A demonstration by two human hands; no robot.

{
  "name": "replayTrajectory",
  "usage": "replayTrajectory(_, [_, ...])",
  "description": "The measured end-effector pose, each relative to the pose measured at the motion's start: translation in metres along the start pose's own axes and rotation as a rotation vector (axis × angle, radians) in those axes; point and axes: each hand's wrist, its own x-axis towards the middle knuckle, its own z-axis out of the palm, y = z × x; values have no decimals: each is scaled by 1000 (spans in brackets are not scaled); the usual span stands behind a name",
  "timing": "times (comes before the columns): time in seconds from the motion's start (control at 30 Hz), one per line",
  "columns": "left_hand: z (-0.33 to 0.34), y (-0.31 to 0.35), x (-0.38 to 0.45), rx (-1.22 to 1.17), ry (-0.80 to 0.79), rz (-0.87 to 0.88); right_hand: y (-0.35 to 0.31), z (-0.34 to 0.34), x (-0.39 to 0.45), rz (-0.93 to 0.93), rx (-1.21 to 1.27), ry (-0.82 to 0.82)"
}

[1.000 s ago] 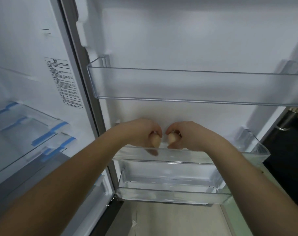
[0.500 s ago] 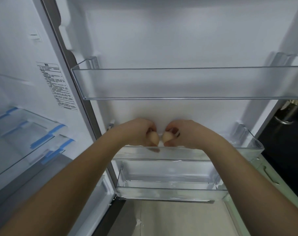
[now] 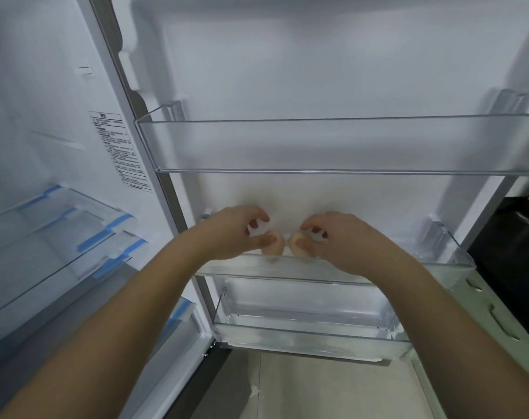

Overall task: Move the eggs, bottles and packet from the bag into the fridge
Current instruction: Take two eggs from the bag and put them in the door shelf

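The left hand (image 3: 239,234) held one pale egg (image 3: 273,244) pinched between its thumb and curled fingers, and the right hand (image 3: 332,240) held a second egg (image 3: 299,244) the same way. The two eggs sat just beside each other between the hands, with a narrow gap separating them. Both were low in the middle door shelf (image 3: 450,261), directly under the fingertips; whether they already rested on its floor or hung just above it could not be told through the clear plastic.

Above the hands, the upper door shelf (image 3: 317,146) showed nothing inside it. Below the wrists, the bottom door shelf (image 3: 311,331) also showed nothing. To the left of the left forearm, the glass shelves (image 3: 60,225) of the main compartment carried no groceries that could be seen.

As a judgement, the task was at an early stage: these two eggs appeared to be the first items reaching the fridge, and they had not yet been let go. No bottles, no packet and no bag were in view, so those items most likely remained to be fetched and stowed.
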Motion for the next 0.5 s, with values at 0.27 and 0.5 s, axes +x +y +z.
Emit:
replayTrajectory(0.27, [18, 4, -27, 182, 311, 67, -4, 5, -18, -67, -188, 154])
replayTrajectory(0.5, [44, 9, -44, 333, 408, 67, 2, 18, -26, -114, -247, 243])
